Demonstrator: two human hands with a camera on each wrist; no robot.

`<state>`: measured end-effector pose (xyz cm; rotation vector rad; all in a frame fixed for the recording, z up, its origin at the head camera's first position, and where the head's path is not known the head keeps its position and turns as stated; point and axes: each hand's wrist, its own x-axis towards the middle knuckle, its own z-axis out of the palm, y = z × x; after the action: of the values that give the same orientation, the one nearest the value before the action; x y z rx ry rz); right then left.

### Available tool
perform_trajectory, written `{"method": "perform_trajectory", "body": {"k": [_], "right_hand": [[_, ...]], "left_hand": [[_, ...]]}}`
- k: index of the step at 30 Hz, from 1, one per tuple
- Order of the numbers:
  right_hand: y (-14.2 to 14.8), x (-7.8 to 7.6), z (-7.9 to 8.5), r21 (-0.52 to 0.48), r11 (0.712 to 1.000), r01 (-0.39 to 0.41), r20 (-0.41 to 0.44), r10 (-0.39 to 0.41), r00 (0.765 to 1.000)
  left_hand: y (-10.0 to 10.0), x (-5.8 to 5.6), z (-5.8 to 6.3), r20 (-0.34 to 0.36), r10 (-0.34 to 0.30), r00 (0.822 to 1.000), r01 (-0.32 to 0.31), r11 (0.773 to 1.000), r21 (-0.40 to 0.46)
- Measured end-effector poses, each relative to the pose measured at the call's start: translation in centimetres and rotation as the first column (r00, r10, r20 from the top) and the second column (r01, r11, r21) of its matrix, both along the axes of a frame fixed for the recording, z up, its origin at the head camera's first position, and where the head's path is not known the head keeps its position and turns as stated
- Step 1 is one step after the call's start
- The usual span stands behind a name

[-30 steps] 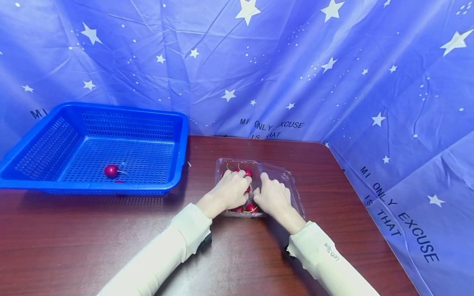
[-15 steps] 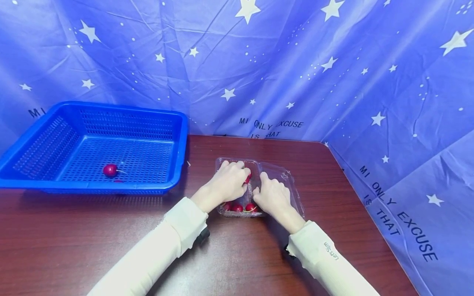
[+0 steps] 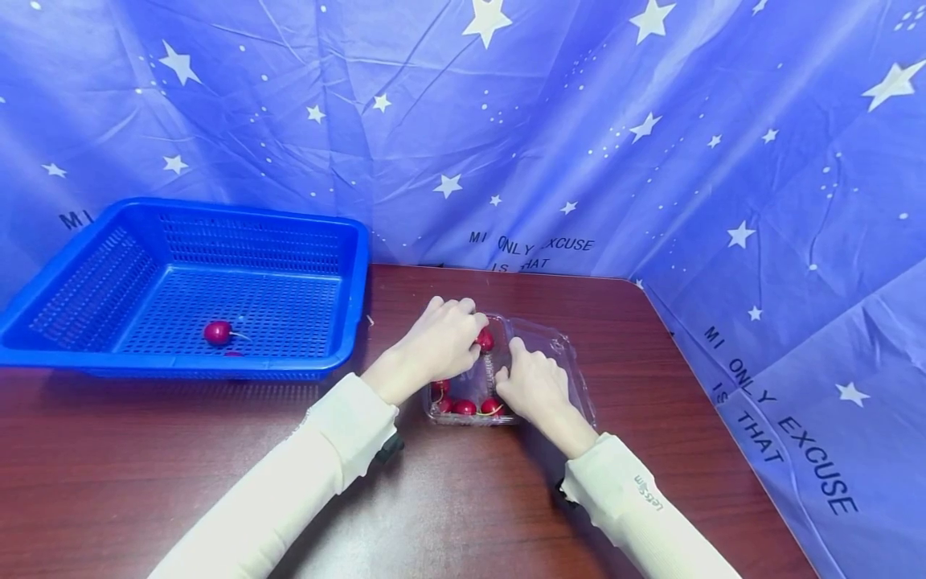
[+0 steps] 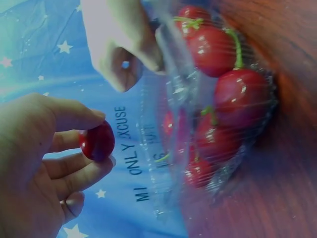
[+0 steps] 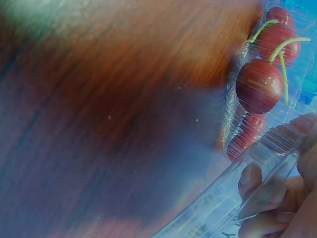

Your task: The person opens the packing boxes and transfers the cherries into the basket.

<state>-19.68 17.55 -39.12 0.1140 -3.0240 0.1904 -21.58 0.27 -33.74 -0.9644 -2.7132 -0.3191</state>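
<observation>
Cherry [image 4: 97, 141] pinched thumb-&-fingers in my L hand [image 3: 443, 339], 12 o'clock, cd drop if smooth skin slips, w/ R hand [image 3: 537, 388], 1 o'clock, gripping clear box [image 3: 473, 420].

Both forearms [image 3: 292, 474] reach forward, converging; the left hand [image 3: 444, 339] pinches; the right hand [image 3: 534, 381] grips

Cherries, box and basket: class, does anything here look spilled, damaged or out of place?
Nothing looks spilled or damaged: the visible cherries are in the box, basket or left hand. Only a pale speck on the table beside the basket looks stray, too small to identify.
</observation>
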Motion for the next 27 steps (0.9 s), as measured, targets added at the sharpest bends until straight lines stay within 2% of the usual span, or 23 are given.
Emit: {"method": "perform_trajectory", "body": {"k": [9,16,27], "right_hand": [[0.0,0.0,0.1,-0.007,1.000,-0.002,0.001,0.002,1.000],[0.1,0.0,0.1,-0.010,1.000,0.001,0.001,-0.001,1.000],[0.1,0.0,0.1,-0.012,1.000,0.006,0.015,-0.006,1.000]], "left_hand": [[-0.7,-0.1,2.1,-0.003,0.009,1.000,-0.009,1.000,0.028],[-2.3,-0.2,3.8,-0.013,0.014,1.000,-0.013,0.995,0.100],[-4.5,-0.8,5.5,0.029,0.043,0.999,-0.046,0.993,0.113]]}}
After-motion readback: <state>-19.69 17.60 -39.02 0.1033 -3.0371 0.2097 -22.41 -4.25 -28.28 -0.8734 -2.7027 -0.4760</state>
